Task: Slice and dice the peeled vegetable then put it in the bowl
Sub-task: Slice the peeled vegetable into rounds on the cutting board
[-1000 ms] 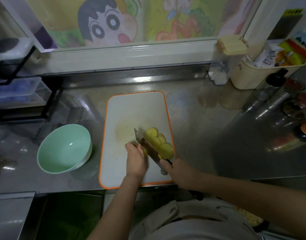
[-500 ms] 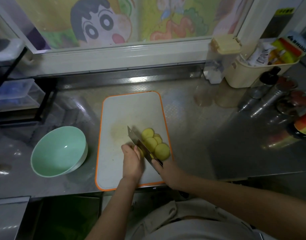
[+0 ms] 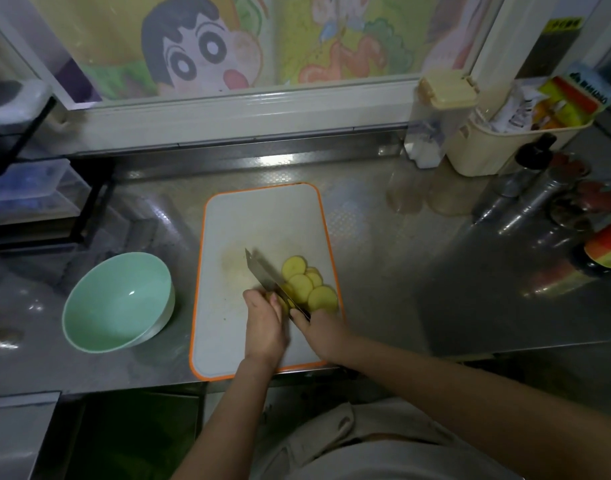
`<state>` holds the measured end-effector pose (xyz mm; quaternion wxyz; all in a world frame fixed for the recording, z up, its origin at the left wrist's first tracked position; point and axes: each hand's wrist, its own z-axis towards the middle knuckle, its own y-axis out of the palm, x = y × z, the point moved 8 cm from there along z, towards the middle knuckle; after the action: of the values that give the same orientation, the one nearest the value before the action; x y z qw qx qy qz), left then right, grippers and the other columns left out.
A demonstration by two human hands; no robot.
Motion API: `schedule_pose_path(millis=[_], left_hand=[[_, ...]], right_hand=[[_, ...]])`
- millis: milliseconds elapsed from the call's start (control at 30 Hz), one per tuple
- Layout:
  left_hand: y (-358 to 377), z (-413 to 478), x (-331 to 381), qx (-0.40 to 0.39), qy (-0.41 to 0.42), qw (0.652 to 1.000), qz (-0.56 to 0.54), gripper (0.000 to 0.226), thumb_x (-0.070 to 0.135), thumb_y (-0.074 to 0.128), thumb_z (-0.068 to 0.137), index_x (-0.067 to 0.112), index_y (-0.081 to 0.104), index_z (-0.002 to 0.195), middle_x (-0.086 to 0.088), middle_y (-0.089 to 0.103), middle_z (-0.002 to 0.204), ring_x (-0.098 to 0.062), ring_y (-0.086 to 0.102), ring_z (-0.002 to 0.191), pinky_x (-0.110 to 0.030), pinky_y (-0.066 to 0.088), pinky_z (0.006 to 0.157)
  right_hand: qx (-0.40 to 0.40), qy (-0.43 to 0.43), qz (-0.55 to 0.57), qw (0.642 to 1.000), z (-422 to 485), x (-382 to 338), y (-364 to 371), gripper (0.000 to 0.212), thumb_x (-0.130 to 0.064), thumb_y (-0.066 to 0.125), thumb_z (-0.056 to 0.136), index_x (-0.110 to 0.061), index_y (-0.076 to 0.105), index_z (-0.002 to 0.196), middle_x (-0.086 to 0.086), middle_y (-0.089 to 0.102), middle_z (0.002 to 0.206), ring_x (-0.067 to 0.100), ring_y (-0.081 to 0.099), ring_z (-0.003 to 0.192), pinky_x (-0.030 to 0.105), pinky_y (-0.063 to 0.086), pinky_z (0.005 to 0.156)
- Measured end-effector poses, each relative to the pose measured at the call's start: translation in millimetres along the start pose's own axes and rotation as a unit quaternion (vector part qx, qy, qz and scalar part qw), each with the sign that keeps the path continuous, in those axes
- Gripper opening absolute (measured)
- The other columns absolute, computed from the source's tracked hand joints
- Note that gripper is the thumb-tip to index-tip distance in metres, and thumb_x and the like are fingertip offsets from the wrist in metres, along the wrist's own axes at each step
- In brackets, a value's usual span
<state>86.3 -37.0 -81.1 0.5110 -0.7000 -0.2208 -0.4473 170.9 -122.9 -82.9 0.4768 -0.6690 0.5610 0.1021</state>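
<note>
Several round yellow potato slices (image 3: 305,284) lie overlapped on the right half of the white cutting board (image 3: 234,341) with an orange rim. My left hand (image 3: 264,323) curls over the uncut piece of potato, which is mostly hidden under my fingers. My right hand (image 3: 319,332) grips the handle of a cleaver (image 3: 264,271); its blade stands edge-down between the slices and my left fingers. A pale green bowl (image 3: 89,320) sits to the left of the board, with nothing in it.
The steel counter carries a cream basket of packets (image 3: 511,147) and a lidded clear container (image 3: 432,133) at the back right, bottles and shiny cans (image 3: 539,199) at the right edge, and a black rack with clear boxes (image 3: 30,199) at the left. The counter's front edge is just below the board.
The camera view has shifted slightly. The cleaver and both hands stay at the same spot on the board, with the slice pile about the same.
</note>
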Motion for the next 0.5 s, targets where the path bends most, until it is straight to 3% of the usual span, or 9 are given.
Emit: schedule_pose_path(millis=[100, 167, 200, 300, 400, 433, 500], left_hand=[[1, 0, -6, -0.005, -0.015, 1.0, -0.01, 0.009, 0.013, 0.032, 0.099, 0.006, 0.028, 0.098, -0.002, 0.042, 0.082, -0.011, 0.04, 0.072, -0.02, 0.037, 0.058], [1, 1, -8, 0.001, -0.027, 1.0, -0.013, 0.008, 0.013, 0.032, 0.099, 0.006, 0.028, 0.098, 0.001, 0.041, 0.08, -0.008, 0.038, 0.07, -0.007, 0.032, 0.059], [1, 1, -8, 0.004, -0.03, 0.999, -0.017, 0.008, 0.013, 0.031, 0.099, 0.006, 0.028, 0.098, 0.001, 0.041, 0.08, -0.008, 0.038, 0.071, -0.013, 0.031, 0.054], [-3, 0, -7, 0.005, -0.02, 1.0, -0.02, 0.009, 0.016, 0.03, 0.1, 0.007, 0.028, 0.098, 0.0, 0.043, 0.083, -0.01, 0.042, 0.073, -0.025, 0.032, 0.062], [-3, 0, -7, 0.003, -0.013, 1.0, -0.013, 0.009, 0.016, 0.03, 0.1, 0.007, 0.029, 0.097, -0.002, 0.042, 0.084, -0.006, 0.04, 0.07, -0.023, 0.031, 0.062], [-3, 0, -7, 0.002, -0.013, 1.0, -0.008, 0.009, 0.016, 0.03, 0.1, 0.007, 0.029, 0.098, -0.002, 0.042, 0.084, -0.005, 0.04, 0.07, -0.022, 0.031, 0.063], [-3, 0, -8, 0.0, -0.007, 1.0, -0.003, 0.008, 0.016, 0.03, 0.1, 0.008, 0.029, 0.098, -0.001, 0.041, 0.085, -0.006, 0.04, 0.071, -0.019, 0.03, 0.061]], right_hand=[[-0.002, -0.014, 0.002, 1.0, 3, -8, 2, 0.048, -0.038, 0.035, 0.101, -0.007, 0.053, 0.069, 0.021, 0.064, 0.093, 0.028, 0.058, 0.086, 0.029, 0.039, 0.07], [0.0, -0.021, 0.014, 1.0, 5, -5, 4, 0.049, -0.037, 0.037, 0.101, 0.003, 0.062, 0.091, 0.023, 0.065, 0.1, 0.031, 0.06, 0.094, 0.031, 0.044, 0.078], [0.0, -0.025, 0.019, 1.0, 5, -4, 4, 0.049, -0.037, 0.038, 0.1, 0.005, 0.062, 0.099, 0.023, 0.065, 0.101, 0.032, 0.06, 0.097, 0.033, 0.046, 0.081], [0.015, -0.048, 0.02, 0.999, 6, -6, 0, 0.043, -0.036, 0.043, 0.099, 0.002, 0.063, 0.105, 0.019, 0.065, 0.1, 0.03, 0.061, 0.095, 0.033, 0.049, 0.083], [0.005, -0.041, -0.002, 0.999, 8, -5, -9, 0.031, -0.033, 0.043, 0.099, -0.012, 0.056, 0.08, 0.005, 0.051, 0.072, 0.017, 0.049, 0.063, 0.018, 0.042, 0.056], [-0.004, -0.045, -0.008, 0.999, 11, -6, -11, 0.03, -0.033, 0.043, 0.099, -0.011, 0.054, 0.081, 0.005, 0.05, 0.073, 0.016, 0.048, 0.062, 0.016, 0.04, 0.053], [0.007, -0.07, 0.001, 0.998, 21, -6, -16, 0.038, -0.04, 0.044, 0.097, -0.005, 0.059, 0.105, 0.014, 0.062, 0.096, 0.024, 0.059, 0.081, 0.03, 0.054, 0.071]])
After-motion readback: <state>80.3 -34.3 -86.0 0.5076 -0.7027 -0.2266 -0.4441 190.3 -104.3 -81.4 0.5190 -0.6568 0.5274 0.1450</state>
